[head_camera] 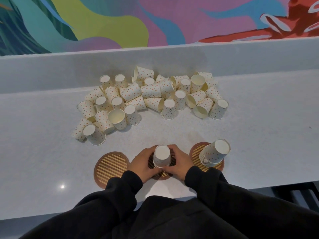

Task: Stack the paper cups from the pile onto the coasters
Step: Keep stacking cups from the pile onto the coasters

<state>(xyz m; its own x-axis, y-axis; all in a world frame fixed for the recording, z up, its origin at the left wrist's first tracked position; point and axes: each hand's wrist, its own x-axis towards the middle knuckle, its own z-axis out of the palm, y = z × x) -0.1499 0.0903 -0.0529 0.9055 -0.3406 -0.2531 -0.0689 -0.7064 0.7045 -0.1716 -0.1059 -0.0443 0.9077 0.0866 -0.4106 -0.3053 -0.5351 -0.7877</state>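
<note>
Paper, dotted: the held cup (162, 158) stands upside down, base up, on the middle coaster (163, 175); this coaster is the landmark for everything below.
Left fingers (151, 151): curled round the left side of the held cup, touching its wall; their tips are hidden behind it.
Right fingers (173, 150): curled round the right side of the same cup, closed on its wall.
Thumbs: they meet below the rim, on the near side of the cup.
Left hand (140, 164): lies over the left half of the middle coaster, black sleeve to the wrist.
Right hand (179, 163): lies over the right half, also sleeved in black.
Hidden: most of the middle coaster is covered by hands and cup; only a striped strip and the brown near rim show.
Hard to tell: whether one cup or a few nested ones are held; a second rim line seems to show at the bottom.
Left coaster (111, 168): just left of the middle coaster, round, striped, bare.
Right coaster (196, 153): just right of it, partly covered by the stack.
Stack (214, 153): nested upside-down cups, tilted to the right on the right coaster.
Pile (148, 97): loose cups well beyond the middle coaster, some upright, some inverted, some on their sides.
Worktop (259, 135): pale grey, carrying all of it.
Cut off: the sleeves and dark clothing run out of the bottom edge.
</note>
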